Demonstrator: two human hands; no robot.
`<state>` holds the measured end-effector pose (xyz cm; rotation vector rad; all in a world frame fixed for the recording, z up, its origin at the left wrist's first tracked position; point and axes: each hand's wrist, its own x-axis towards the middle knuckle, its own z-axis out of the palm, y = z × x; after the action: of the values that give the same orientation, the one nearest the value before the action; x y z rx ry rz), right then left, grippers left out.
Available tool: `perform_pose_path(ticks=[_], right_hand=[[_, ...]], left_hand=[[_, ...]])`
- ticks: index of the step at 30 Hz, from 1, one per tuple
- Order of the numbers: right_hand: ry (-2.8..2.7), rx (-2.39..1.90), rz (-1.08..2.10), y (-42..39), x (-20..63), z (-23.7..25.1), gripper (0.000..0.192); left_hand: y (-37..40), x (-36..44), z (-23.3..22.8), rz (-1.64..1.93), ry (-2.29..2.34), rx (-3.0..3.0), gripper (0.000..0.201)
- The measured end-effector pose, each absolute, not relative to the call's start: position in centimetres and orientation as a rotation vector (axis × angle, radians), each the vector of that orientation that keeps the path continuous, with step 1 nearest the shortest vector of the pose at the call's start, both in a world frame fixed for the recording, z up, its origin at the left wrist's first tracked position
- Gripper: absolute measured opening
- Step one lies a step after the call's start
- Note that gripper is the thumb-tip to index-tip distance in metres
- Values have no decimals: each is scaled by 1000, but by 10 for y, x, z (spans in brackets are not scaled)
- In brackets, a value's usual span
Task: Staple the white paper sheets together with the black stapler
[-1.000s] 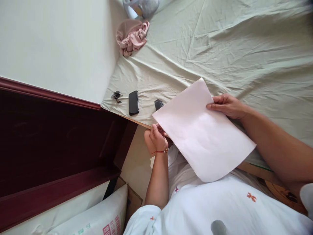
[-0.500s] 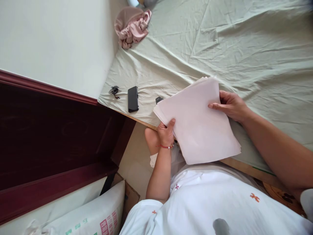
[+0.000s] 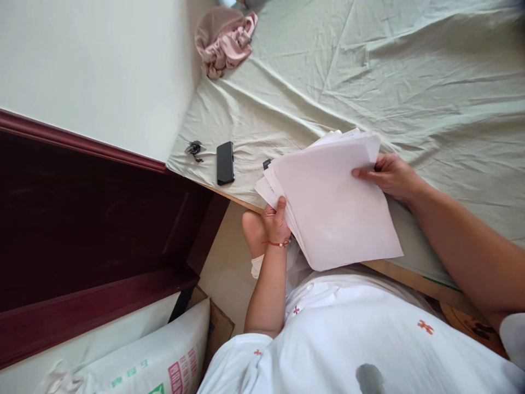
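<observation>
Wrinkled pale green cloth (image 3: 410,82) spreads widest before us. Fanned stack of white paper (image 3: 340,202) sits in our hands, over cloth's near edge. Right hand (image 3: 391,175) and left hand (image 3: 278,219) clamp its opposite edges, thumbs on top (other fingers mostly hidden). If we loosen grip, uneven sheets could slip out; low sweep might nudge black smartphone (image 3: 225,163) or small, partly covered black object (image 3: 267,163).

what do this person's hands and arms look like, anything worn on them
Both the left hand and right hand are ungloved. A thin red bracelet with pale beading circles the left wrist. The sleeves are short and white; the left shows a small orange motif.
</observation>
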<state>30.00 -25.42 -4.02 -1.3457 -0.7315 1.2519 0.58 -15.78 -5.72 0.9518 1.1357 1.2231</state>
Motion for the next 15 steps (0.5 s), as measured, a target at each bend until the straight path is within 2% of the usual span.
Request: perform_pose_path(ticks=[5,10,15], right_hand=[[-705,-1355,1262,-255,300,-38,53],[-731,-1362,1290,-255,302,-39,54],[-758,-1389,1279,-256,303,-41,55]], left_hand=[[-157,5,-58,1241,1148,905,71],[-157,0,-60,1246,1122,849,63],[-157,0,-60,1262,1134,856,70]])
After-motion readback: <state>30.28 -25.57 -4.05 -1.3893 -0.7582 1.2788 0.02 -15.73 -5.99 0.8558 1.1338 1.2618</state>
